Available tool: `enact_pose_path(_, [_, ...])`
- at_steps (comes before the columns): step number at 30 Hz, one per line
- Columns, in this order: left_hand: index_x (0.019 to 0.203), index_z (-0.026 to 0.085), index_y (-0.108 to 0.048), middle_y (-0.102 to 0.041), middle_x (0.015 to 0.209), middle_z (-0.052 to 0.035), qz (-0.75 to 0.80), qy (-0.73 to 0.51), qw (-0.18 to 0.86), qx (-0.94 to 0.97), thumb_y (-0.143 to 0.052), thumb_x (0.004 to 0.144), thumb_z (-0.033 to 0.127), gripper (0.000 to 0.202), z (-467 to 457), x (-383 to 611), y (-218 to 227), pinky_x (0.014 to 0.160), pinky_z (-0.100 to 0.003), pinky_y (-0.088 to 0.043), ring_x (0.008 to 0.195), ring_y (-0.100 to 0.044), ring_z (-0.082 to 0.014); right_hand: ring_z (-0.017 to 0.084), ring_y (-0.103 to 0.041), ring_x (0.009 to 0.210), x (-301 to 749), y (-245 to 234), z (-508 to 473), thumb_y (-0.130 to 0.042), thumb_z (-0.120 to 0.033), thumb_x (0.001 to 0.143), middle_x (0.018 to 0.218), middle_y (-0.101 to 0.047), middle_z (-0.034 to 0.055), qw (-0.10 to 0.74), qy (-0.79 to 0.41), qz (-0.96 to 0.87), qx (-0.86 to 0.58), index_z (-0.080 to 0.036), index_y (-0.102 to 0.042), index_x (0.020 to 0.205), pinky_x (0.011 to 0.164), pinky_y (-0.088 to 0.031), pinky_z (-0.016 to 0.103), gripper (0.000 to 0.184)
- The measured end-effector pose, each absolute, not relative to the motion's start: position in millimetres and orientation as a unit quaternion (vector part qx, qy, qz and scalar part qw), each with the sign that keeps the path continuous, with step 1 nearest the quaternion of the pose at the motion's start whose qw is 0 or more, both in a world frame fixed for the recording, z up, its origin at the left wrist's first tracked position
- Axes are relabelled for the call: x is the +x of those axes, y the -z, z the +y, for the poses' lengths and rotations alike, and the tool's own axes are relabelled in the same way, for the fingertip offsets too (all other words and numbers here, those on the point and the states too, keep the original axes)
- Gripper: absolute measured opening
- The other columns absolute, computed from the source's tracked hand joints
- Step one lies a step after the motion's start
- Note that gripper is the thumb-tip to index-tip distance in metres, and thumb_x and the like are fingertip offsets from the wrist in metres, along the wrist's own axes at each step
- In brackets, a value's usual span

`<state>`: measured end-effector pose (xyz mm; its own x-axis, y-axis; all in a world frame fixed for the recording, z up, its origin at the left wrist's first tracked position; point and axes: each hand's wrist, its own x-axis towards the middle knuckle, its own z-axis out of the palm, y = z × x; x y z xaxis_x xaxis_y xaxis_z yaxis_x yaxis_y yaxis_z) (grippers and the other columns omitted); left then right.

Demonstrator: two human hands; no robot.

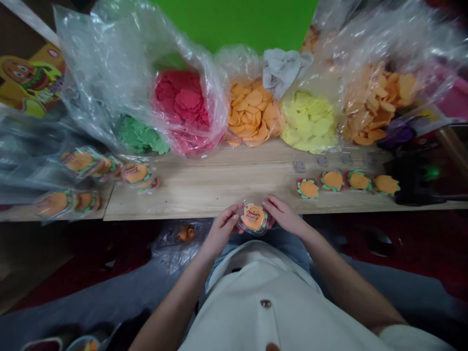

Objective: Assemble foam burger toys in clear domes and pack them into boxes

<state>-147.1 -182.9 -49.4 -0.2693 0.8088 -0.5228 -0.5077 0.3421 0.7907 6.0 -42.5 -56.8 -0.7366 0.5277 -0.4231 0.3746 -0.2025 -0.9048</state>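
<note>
Between my two hands, at the table's front edge, is a clear plastic box (254, 217) with a toy burger inside and a printed burger label on top. My left hand (227, 222) grips its left side, fingers curled round the rim. On the opposite side my right hand (281, 213) closes on the box, thumb along the edge. To the right on the table stand several toy burgers, one of them the nearest burger (307, 188), with orange tops and green and red frills. Small clear pieces (299, 166) lie behind them.
Plastic bags along the back hold green pieces (141, 134), red pieces (188, 105), orange pieces (252, 109), yellow pieces (309, 119) and more orange pieces (376, 105). Boxed burgers (137, 173) stand at left. A grey cloth (283, 70) lies over the bags; a black device (409, 180) sits at right.
</note>
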Motion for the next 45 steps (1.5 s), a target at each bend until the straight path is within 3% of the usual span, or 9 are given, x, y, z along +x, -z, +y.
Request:
enact_pose_path(3, [0.114,0.020,-0.059,-0.061,0.110,-0.0069,0.552,-0.549,0.618,0.108,-0.061,0.076,0.030,0.040,-202,-141,43,0.071,-0.025,-0.046,0.081,-0.057,-0.0134,0.012,-0.056,0.060,23,55,-69,-0.044,-0.052,0.084,0.071,-0.049,-0.0032,0.057,-0.730,-0.592,-0.337,-0.022,-0.042,0.079,0.056,-0.053,0.030,0.030])
enact_pose_path(9, [0.107,0.016,-0.063,-0.065,0.094,-0.0060,0.637,-0.539,0.521,0.178,-0.057,0.078,0.033,0.034,-207,-139,39,0.063,-0.021,-0.041,0.072,-0.052,-0.0113,0.013,-0.054,0.064,38,55,-96,-0.038,-0.052,0.087,0.069,-0.048,-0.0025,0.136,-0.705,-0.611,-0.334,-0.022,-0.040,0.078,0.063,-0.048,0.029,0.031])
enact_pose_path(14, [0.105,0.018,-0.065,-0.064,0.090,-0.0051,0.609,-0.404,0.593,0.338,-0.050,0.083,0.032,0.030,-213,-150,30,0.064,-0.022,-0.041,0.069,-0.051,-0.0109,0.013,-0.054,0.066,49,43,-81,-0.041,-0.050,0.086,0.074,-0.053,-0.0008,-0.047,-0.727,-0.639,-0.246,-0.020,-0.042,0.082,0.059,-0.045,0.026,0.030])
enact_pose_path(20, [0.104,0.023,-0.066,-0.063,0.091,-0.0065,0.598,-0.343,0.563,0.455,-0.048,0.084,0.033,0.029,-221,-156,25,0.070,-0.024,-0.043,0.076,-0.055,-0.0138,0.011,-0.046,0.056,43,25,-74,-0.033,-0.041,0.091,0.061,-0.050,-0.0032,-0.167,-0.577,-0.789,-0.133,-0.020,-0.044,0.076,0.054,-0.034,0.023,0.028])
enact_pose_path(24, [0.103,0.022,-0.067,-0.063,0.088,-0.0071,0.584,-0.342,0.579,0.454,-0.050,0.083,0.031,0.028,-227,-156,24,0.068,-0.023,-0.044,0.076,-0.056,-0.0144,0.011,-0.041,0.059,43,30,-89,-0.032,-0.037,0.091,0.066,-0.048,-0.0021,-0.118,-0.530,-0.832,-0.115,-0.019,-0.046,0.073,0.056,-0.032,0.023,0.028])
enact_pose_path(30, [0.104,0.022,-0.067,-0.066,0.085,-0.0059,0.564,-0.360,0.623,0.405,-0.055,0.080,0.032,0.029,-218,-163,24,0.062,-0.022,-0.044,0.068,-0.055,-0.0129,0.011,-0.047,0.058,33,36,-84,-0.033,-0.043,0.090,0.063,-0.050,-0.0031,-0.091,-0.636,-0.749,-0.159,-0.020,-0.046,0.074,0.056,-0.037,0.023,0.031])
enact_pose_path(38, [0.103,0.017,-0.064,-0.065,0.093,-0.0055,0.598,-0.617,0.496,0.124,-0.063,0.073,0.036,0.035,-167,-137,33,0.055,-0.018,-0.042,0.065,-0.052,-0.0086,0.015,-0.055,0.063,15,35,-78,-0.044,-0.060,0.079,0.068,-0.054,-0.0004,0.128,-0.728,-0.543,-0.398,-0.023,-0.045,0.082,0.053,-0.048,0.028,0.037])
enact_pose_path(42, [0.107,0.021,-0.061,-0.063,0.091,-0.0033,0.582,-0.665,0.460,0.090,-0.063,0.073,0.036,0.037,-157,-111,33,0.057,-0.019,-0.044,0.067,-0.053,-0.0094,0.017,-0.056,0.066,12,38,-91,-0.040,-0.056,0.083,0.079,-0.055,0.0018,0.258,-0.684,-0.528,-0.433,-0.025,-0.043,0.086,0.058,-0.051,0.032,0.031])
enact_pose_path(45, [0.108,0.023,-0.057,-0.061,0.102,-0.0032,0.573,-0.689,0.437,0.081,-0.061,0.076,0.037,0.036,-155,-97,28,0.061,-0.019,-0.044,0.072,-0.054,-0.0093,0.018,-0.055,0.070,9,38,-101,-0.035,-0.051,0.087,0.083,-0.054,0.0034,0.301,-0.618,-0.565,-0.456,-0.026,-0.040,0.085,0.061,-0.049,0.032,0.025])
